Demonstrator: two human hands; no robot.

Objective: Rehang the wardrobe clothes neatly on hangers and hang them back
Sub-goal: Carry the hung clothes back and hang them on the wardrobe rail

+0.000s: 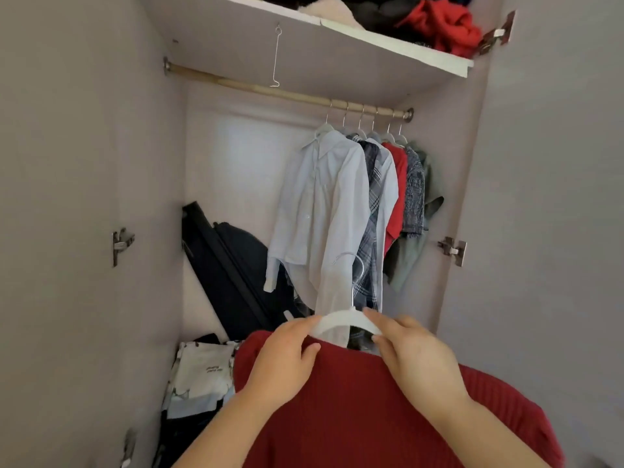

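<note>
A dark red ribbed garment (354,410) hangs in front of me on a white plastic hanger (341,322), whose metal hook rises toward the hanging shirts. My left hand (283,359) pinches the hanger's left arm and the garment's neckline. My right hand (412,356) pinches the hanger's right arm at the collar. Behind them a wooden rail (256,87) runs across the wardrobe, with several shirts on hangers bunched at its right end: a pale blue shirt (320,204) in front, then plaid, red, patterned and green ones.
A black suitcase (233,265) leans in the lower left corner. Folded pale clothes (199,376) are piled on the wardrobe floor. The top shelf (388,45) holds heaped red and dark clothes. A thin wire hook (276,55) dangles below the shelf. The rail's left half is bare.
</note>
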